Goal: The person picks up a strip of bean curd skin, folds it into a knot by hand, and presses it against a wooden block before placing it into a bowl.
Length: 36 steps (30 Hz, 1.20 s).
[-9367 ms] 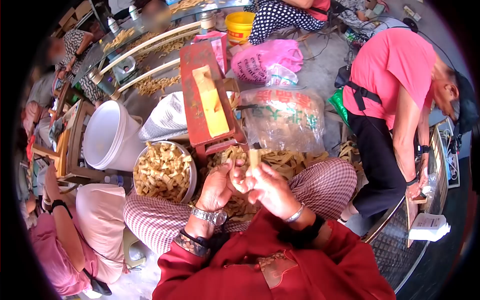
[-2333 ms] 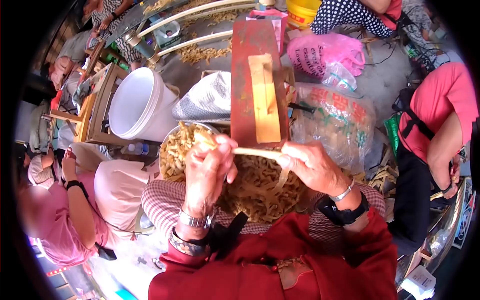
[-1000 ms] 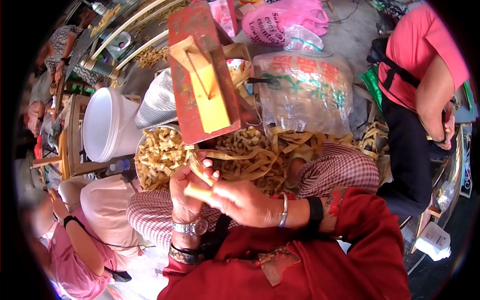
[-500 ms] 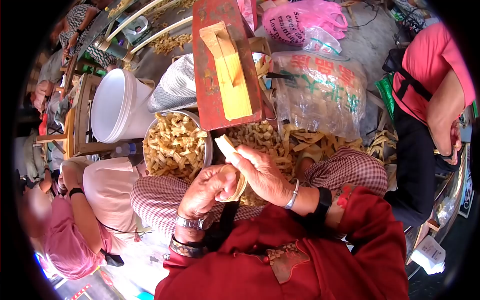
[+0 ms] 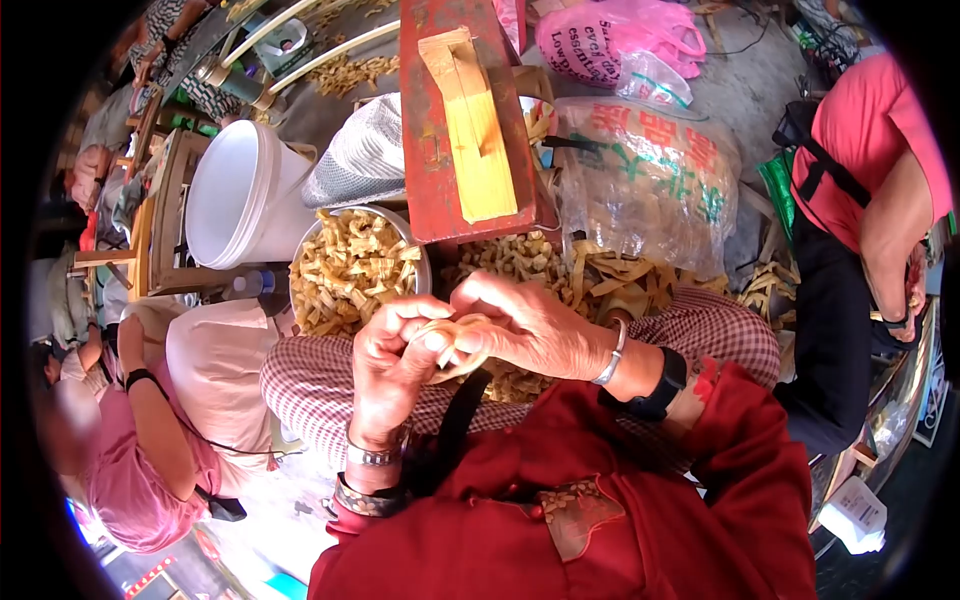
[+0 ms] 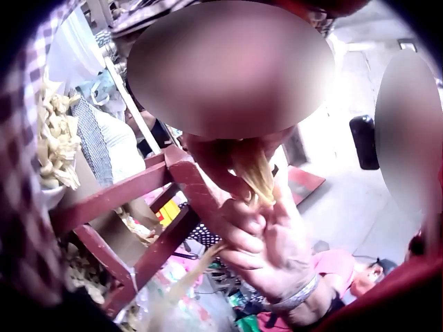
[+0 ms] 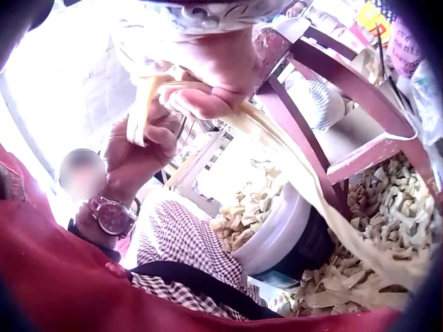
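My left hand (image 5: pixel 388 365) and right hand (image 5: pixel 540 335) meet low over my lap. Between them is a pale yellow flat strip (image 5: pixel 468 362), bent into a small loop and pinched by the thumbs and fingers of both hands. In the right wrist view the strip's long end (image 7: pixel 304 173) trails from the right hand down toward the pile of strips (image 7: pixel 394 214). The left wrist view shows folded strip (image 6: pixel 256 176) at the fingertips; a blurred patch hides much of the left hand there. Left of the pile, a round bowl (image 5: pixel 425 268) holds many short knotted pieces.
A red bench (image 5: pixel 425 150) bearing a yellow wooden block (image 5: pixel 470 130) stands just ahead of the hands. A white bucket (image 5: pixel 230 200) and mesh sack (image 5: pixel 360 160) are at left. Right of the bench lies a clear plastic bag (image 5: pixel 650 190). Other people sit on both sides.
The strip was stretched between the hands, then wrapped around the left fingers with the right hand laid across. Now both hands pinch the loop from either side. The head view has shifted.
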{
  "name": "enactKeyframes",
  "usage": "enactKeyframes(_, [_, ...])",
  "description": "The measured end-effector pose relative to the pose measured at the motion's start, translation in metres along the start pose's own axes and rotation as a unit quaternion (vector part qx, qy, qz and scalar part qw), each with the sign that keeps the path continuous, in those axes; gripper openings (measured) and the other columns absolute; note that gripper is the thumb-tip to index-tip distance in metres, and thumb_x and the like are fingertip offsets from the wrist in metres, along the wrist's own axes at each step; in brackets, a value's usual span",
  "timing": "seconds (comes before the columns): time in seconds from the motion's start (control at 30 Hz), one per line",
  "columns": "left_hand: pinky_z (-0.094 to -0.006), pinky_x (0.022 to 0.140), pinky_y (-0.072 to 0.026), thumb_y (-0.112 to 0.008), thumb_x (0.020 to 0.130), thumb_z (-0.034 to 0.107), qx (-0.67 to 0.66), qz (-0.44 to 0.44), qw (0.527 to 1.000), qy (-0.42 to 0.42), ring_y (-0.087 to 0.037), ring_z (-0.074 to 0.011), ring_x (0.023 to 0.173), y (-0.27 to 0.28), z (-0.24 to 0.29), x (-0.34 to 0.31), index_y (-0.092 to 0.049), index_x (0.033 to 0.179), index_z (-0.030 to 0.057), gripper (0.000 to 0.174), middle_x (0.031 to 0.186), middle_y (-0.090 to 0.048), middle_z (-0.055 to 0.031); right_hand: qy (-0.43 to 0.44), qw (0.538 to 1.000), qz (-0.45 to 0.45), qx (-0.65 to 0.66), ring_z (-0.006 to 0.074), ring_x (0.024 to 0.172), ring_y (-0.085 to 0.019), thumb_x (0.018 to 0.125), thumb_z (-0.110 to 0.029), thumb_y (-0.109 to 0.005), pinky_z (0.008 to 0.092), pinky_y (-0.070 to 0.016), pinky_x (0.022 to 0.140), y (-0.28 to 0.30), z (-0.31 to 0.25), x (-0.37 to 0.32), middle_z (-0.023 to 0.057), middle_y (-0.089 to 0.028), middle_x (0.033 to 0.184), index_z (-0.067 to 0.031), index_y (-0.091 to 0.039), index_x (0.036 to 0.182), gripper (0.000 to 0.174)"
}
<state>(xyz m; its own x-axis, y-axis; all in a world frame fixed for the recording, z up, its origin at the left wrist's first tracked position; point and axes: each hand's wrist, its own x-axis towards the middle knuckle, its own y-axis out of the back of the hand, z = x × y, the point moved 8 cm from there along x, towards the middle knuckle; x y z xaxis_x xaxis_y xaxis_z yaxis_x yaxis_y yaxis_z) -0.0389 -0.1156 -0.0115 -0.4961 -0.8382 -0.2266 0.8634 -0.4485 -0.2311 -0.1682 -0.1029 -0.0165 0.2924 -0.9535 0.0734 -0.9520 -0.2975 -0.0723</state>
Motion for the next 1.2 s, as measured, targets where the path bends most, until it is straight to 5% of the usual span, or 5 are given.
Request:
enactKeyframes(0.13, [-0.0184, 0.06, -0.042, -0.063, 0.089, 0.021, -0.15, -0.059, 0.987, -0.004, -0.055, -0.0075, 0.068, -0.02, -0.001, 0.003, -0.05, 0.121, -0.0016, 0.042, 0.084, -0.064, -0.0071, 0.072, 0.996, -0.01, -0.061, 0.0282, 0.072, -0.064, 0.095, -0.03, -0.049, 0.0344, -0.0463, 0.061, 0.006, -0.02, 0.001, 0.0142, -0.061, 0.076, -0.0015, -0.054, 0.096, 0.028])
enactKeyframes(0.43, [-0.0318, 0.095, -0.0379, -0.061, 0.088, 0.028, 0.299, -0.012, 0.941, -0.159, -0.05, -0.0226, 0.107, -0.034, 0.015, 0.008, -0.048, 0.132, 0.0013, 0.053, 0.114, -0.054, -0.0133, -0.014, 0.999, 0.006, -0.05, 0.0276, 0.069, -0.061, 0.094, -0.019, -0.051, 0.0328, -0.0459, 0.062, 0.009, 0.007, -0.002, 0.0148, -0.06, 0.074, 0.0014, -0.051, 0.095, 0.02])
enactKeyframes(0.77, [-0.0386, 0.07, -0.0558, -0.043, 0.095, 0.044, -0.159, -0.073, 0.978, 0.114, -0.064, -0.0258, 0.083, -0.037, -0.033, 0.006, -0.05, 0.115, -0.0095, 0.058, 0.105, -0.059, -0.0214, -0.044, 0.994, 0.031, -0.097, 0.0228, 0.068, -0.066, 0.097, -0.034, -0.044, 0.0326, -0.051, 0.065, 0.017, 0.007, -0.005, 0.0103, -0.065, 0.083, -0.005, -0.042, 0.11, 0.032])
enactKeyframes(1.07, [-0.0466, 0.077, -0.0554, -0.041, 0.098, 0.034, -0.355, -0.04, 0.931, 0.074, -0.056, -0.0186, 0.07, -0.002, -0.022, 0.009, -0.054, 0.109, -0.0109, 0.048, 0.094, -0.058, -0.0132, -0.075, 0.982, 0.15, -0.09, 0.0117, 0.065, -0.048, 0.095, -0.038, -0.049, 0.0282, -0.042, 0.064, 0.072, 0.027, -0.022, 0.0018, -0.051, 0.068, -0.0039, -0.054, 0.079, 0.038])
enactKeyframes(1.2, [-0.0426, 0.073, -0.0552, -0.042, 0.097, 0.039, -0.291, 0.005, 0.955, 0.053, -0.055, -0.017, 0.068, 0.007, -0.016, 0.011, -0.054, 0.109, -0.0112, 0.053, 0.092, -0.057, -0.0133, -0.216, 0.973, -0.002, -0.079, 0.0107, 0.06, -0.056, 0.093, -0.04, -0.051, 0.0255, -0.0462, 0.048, 0.042, 0.038, -0.017, 0.0045, -0.057, 0.071, -0.0034, -0.056, 0.094, 0.037])
